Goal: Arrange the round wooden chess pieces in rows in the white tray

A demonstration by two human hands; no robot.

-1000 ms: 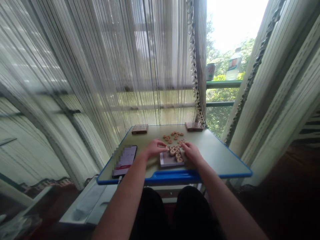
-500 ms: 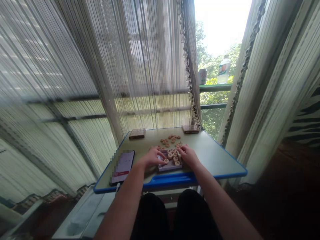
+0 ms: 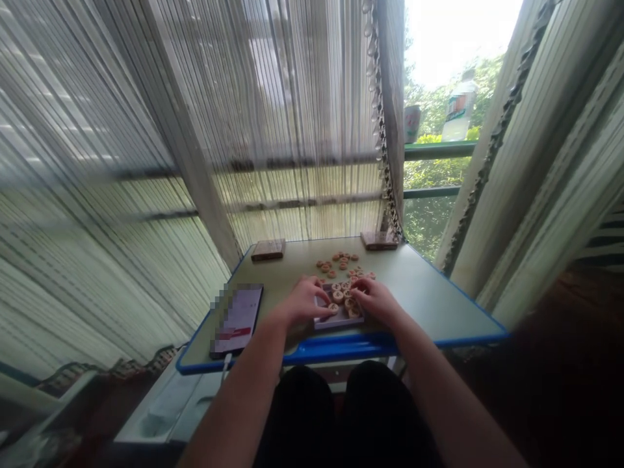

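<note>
My left hand lies curled over the left edge of a small pale tray near the table's front, its fingertips pinched at a round wooden disc in the tray. Close on the right, my right hand has its fingers pinched among the discs at the tray's far right corner. Several round wooden discs lie in the tray. More loose discs are scattered on the table just behind it.
The green table has a blue rim. A phone with a cable lies at the left front. Two flat wooden boxes sit at the back edge. Curtains hang behind; a bottle and a can stand on the window rail.
The view has swung slightly. My two hands have drawn closer together over the tray, and the disc at my left fingertips sits a little farther in.
</note>
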